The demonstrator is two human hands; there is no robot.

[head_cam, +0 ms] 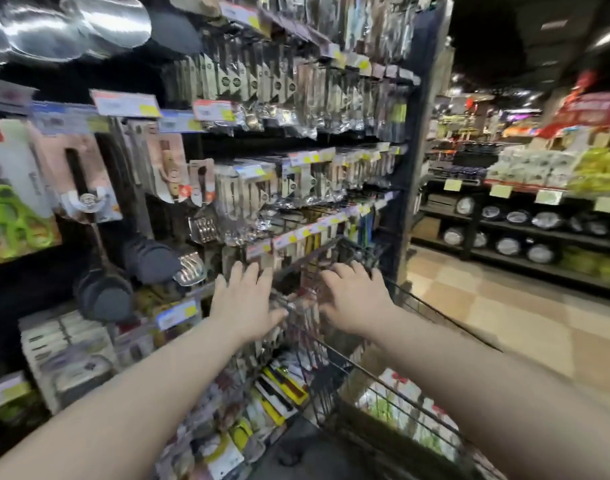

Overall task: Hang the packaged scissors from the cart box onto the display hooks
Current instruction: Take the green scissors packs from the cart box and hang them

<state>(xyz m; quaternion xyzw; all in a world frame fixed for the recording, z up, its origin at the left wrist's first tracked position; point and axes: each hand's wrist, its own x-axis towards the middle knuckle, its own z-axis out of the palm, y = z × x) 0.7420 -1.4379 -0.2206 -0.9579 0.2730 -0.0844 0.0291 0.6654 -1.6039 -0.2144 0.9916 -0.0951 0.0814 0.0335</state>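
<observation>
The frame is motion-blurred. My left hand (243, 303) and my right hand (355, 299) reach forward side by side, palms down and fingers spread, over the far end of the black wire cart (431, 311). Between the two thumbs stands a blurred bunch of reddish packages (300, 306), too smeared to identify. I see nothing gripped in either hand. Rows of packaged utensils hang on the display hooks (296, 188) just beyond my fingers. A pack of green-handled scissors (12, 216) hangs at the far left.
White packs with red and green print (400, 400) lie in the cart basket. Black pans (102, 292) and boxed goods (64, 351) sit low on the left. An aisle with tiled floor (487, 306) opens to the right, with stocked shelves (525, 237) behind.
</observation>
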